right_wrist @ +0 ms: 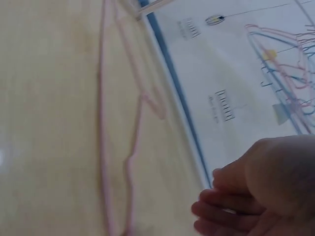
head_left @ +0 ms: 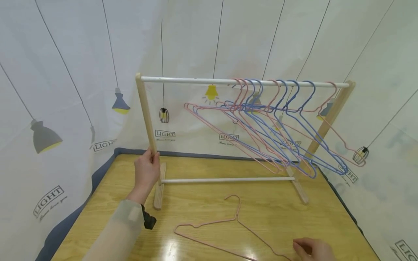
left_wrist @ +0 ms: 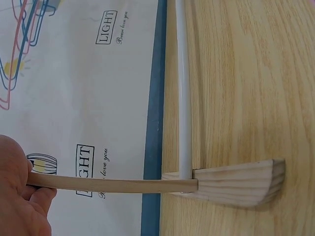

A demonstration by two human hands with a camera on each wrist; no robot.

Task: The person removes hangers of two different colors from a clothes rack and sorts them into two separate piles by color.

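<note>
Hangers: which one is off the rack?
The pink hanger lying flat on the table, by the right hand. All others, pink and blue, hang from the white rail.

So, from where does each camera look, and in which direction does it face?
Head: above, looking forward and down at the rack, the table, both hands and the left sleeve.
Left wrist: beside the left hand, which grips the rack's wooden post above its foot.
Right wrist: behind the right hand, facing the pink hanger on the table.
Head and right wrist views share this hanger.
</note>
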